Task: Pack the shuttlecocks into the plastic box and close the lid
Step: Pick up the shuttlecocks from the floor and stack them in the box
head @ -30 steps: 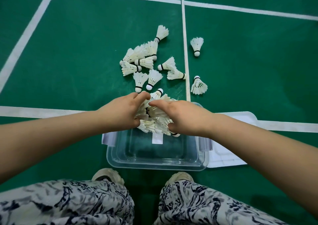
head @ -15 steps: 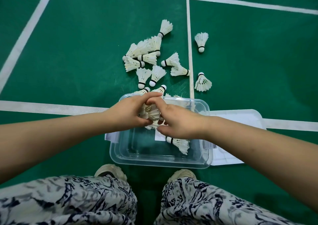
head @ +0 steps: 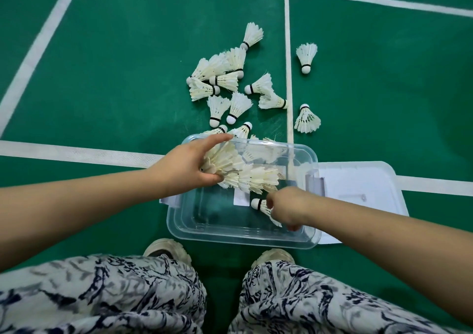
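Just below the middle of the frame, the clear plastic box [head: 243,239] sits open on the green court floor [head: 115,78], with its lid [head: 358,188] lying flat on the floor, touching the box's right side. The left hand [head: 189,167] is over the upper left part of the box and grips a bunch of shuttlecocks [head: 245,174]. Its thumb is pressed under the bunch, its forefinger stretches out along the top toward the far rim, and the feather skirts fan out to the right above the box's inside. The right hand [head: 289,205] reaches down into the right part of the box, fingers bent downward over the feather skirt of a single shuttlecock [head: 258,203]. That shuttlecock lies on the box bottom with its cork pointing left. Whether those fingers actually clamp it or only rest on it cannot be told. In the upper middle of the frame, loose shuttlecocks [head: 225,83] lie scattered on the floor beyond the box, most in a cluster left of a vertical white line [head: 288,52] and two to its right. At the bottom edge are two shoes [head: 166,249] and patterned trousers [head: 102,295].
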A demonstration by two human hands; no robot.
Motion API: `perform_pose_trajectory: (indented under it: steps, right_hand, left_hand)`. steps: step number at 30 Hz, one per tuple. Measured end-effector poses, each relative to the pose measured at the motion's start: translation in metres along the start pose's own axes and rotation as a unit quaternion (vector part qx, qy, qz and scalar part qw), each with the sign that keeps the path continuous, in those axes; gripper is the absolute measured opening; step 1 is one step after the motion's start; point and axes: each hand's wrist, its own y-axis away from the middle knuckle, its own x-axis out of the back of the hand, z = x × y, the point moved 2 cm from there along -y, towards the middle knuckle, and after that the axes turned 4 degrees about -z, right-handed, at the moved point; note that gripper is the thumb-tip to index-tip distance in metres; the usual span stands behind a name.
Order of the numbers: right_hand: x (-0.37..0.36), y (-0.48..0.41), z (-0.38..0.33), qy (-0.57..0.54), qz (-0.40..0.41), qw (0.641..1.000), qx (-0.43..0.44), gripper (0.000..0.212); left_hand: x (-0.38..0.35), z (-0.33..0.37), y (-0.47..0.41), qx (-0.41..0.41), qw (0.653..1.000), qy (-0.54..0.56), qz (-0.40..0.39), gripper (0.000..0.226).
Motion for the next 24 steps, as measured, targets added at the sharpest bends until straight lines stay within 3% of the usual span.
perform_pose_trajectory:
  steps: [4,7,8,10,11,12,16,20,24]
  right_hand:
    - [-0.017,-0.019,0.008,-0.192,-0.086,0.976,-0.06,0.026]
    - [-0.02,-0.022,0.013,-0.364,-0.07,0.925,-0.083,0.013]
    - [-0.02,-0.021,0.014,-0.446,-0.071,0.888,-0.091,0.011]
    - [-0.023,-0.018,0.013,-0.62,-0.081,0.772,-0.115,0.005]
    - [-0.026,-0.017,0.012,-0.677,-0.073,0.723,-0.121,0.014]
    - [-0.029,-0.017,0.011,-0.706,-0.06,0.695,-0.124,0.021]
    - [-0.035,-0.013,0.001,-0.704,-0.029,0.703,-0.095,0.031]
    - [-0.027,-0.01,-0.01,-0.64,0.013,0.767,-0.047,0.029]
    - [-0.027,-0.015,-0.028,-0.574,-0.018,0.819,0.009,0.03]
  left_hand:
    - [0.0,-0.004,0.001,-0.002,1.0,0.012,0.006,0.075]
    - [0.001,-0.002,0.001,-0.016,1.0,0.019,0.01,0.075]
    - [0.001,-0.002,0.001,-0.018,1.0,0.022,0.009,0.075]
    - [0.0,-0.003,0.0,-0.02,0.999,0.027,0.0,0.076]
    - [-0.001,-0.005,0.0,-0.023,0.999,0.027,-0.005,0.076]
    - [-0.002,-0.006,-0.001,-0.026,0.999,0.028,-0.009,0.076]
    - [-0.002,-0.004,0.0,-0.039,0.999,0.034,-0.018,0.078]
    - [0.001,-0.004,0.002,-0.029,0.999,0.029,-0.014,0.077]
    - [0.002,-0.004,0.002,-0.019,0.999,0.026,-0.018,0.077]
